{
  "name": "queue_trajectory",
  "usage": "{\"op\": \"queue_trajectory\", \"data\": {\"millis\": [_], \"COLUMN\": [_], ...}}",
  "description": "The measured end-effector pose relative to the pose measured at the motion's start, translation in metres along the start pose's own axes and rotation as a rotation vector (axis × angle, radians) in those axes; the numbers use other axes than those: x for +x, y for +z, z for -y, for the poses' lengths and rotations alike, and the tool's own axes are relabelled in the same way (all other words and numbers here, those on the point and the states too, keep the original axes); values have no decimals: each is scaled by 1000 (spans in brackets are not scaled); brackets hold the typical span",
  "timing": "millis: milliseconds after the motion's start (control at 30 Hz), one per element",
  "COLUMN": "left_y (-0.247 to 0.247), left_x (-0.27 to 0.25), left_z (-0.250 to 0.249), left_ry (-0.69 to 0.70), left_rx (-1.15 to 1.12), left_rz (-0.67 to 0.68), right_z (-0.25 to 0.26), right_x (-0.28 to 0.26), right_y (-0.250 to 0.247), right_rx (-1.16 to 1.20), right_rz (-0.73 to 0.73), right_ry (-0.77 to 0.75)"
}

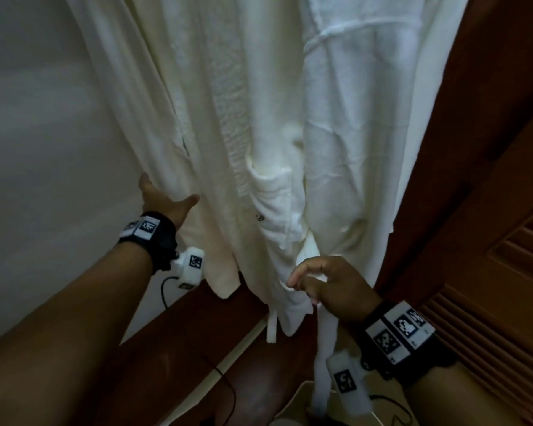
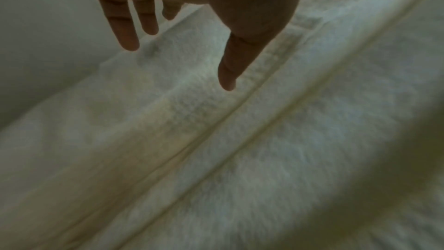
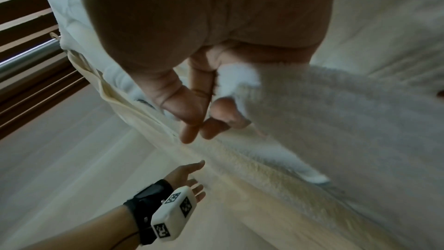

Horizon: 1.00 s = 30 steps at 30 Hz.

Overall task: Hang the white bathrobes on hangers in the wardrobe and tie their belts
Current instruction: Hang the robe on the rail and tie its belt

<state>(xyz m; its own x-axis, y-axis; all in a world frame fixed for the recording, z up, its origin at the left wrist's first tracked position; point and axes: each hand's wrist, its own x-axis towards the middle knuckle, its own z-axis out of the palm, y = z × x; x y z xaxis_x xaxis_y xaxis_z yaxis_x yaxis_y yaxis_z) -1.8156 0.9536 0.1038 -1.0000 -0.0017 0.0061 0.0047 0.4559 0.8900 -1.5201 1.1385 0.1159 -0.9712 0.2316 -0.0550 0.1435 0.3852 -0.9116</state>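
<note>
Two white bathrobes hang side by side and fill the upper half of the head view. The cream-toned bathrobe (image 1: pixel 203 124) takes the centre and left; the whiter bathrobe (image 1: pixel 360 118) hangs on the right, against the dark wooden wardrobe frame (image 1: pixel 480 124).

Your left hand (image 1: pixel 163 199) sits at left of centre in the head view, at the outer left edge of the cream-toned bathrobe. Fingers are straight and spread, thumb stuck out to the right, nothing held. In the left wrist view the fingertips (image 2: pixel 129 43) hang just over the terry cloth; whether they touch it cannot be told.

Your right hand (image 1: pixel 330 284) is at lower centre-right of the head view, below the patch pocket (image 1: pixel 271 195). Its fingers are curled. In the right wrist view the belt (image 3: pixel 312 105) runs through the palm under the curled fingers and out to the right, while thumb and forefinger (image 3: pixel 190 121) meet at their tips. The belt's free length drops from the hand toward the bottom edge of the head view.

A narrow white strip (image 1: pixel 271 329) dangles below the cream robe's hem at lower centre. A slatted wooden door (image 1: pixel 505 272) stands at the right edge. A metal rail (image 3: pixel 26 58) shows at upper left of the right wrist view.
</note>
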Motion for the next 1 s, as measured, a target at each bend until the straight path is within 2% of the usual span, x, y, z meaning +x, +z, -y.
{"op": "queue_trajectory", "data": {"millis": [133, 233, 300, 367, 467, 500, 567, 633, 667, 700, 767, 800, 833, 867, 933, 1000], "left_y": [-10, -22, -25, -26, -24, -25, -29, -38, -43, -48, -53, -55, -54, -50, -39, -23], "left_x": [12, -8, -35, -68, -121, -135, -155, -166, -167, -164, -153, -145, -135, -126, -113, -109], "left_z": [4, 5, 1, -12, -31, -35, -38, -31, -25, -13, 13, 28, 45, 64, 93, 108], "left_ry": [-45, 35, 61, 140, 356, 410, 477, 535, 526, 493, 325, 229, 134, 30, -102, -80], "left_rx": [-31, 197, 313, 412, 493, 507, 491, 326, 223, 126, -7, -6, 36, 86, 143, 148], "left_rz": [44, 73, 152, 198, 241, 278, 440, 641, 653, 599, 313, 170, 88, 86, 259, 437], "right_z": [-4, -7, -10, -15, -14, -11, -6, -5, -5, -5, -8, -8, -10, -13, -20, -27], "right_x": [-5, -4, 1, 9, 20, 24, 35, 49, 55, 58, 58, 56, 53, 51, 48, 45], "right_y": [7, 12, 21, 33, 58, 66, 82, 91, 92, 92, 87, 83, 78, 73, 63, 55], "right_rx": [-15, -2, -16, -78, -166, -198, -247, -317, -383, -419, -403, -356, -291, -231, -129, -71], "right_rz": [28, 55, 51, 45, 109, 129, 96, 20, -3, -3, 18, 16, 14, -1, -32, -26], "right_ry": [-14, -14, -5, -17, -29, -36, -37, 32, 73, 78, 48, 33, 32, 46, 90, 114]}}
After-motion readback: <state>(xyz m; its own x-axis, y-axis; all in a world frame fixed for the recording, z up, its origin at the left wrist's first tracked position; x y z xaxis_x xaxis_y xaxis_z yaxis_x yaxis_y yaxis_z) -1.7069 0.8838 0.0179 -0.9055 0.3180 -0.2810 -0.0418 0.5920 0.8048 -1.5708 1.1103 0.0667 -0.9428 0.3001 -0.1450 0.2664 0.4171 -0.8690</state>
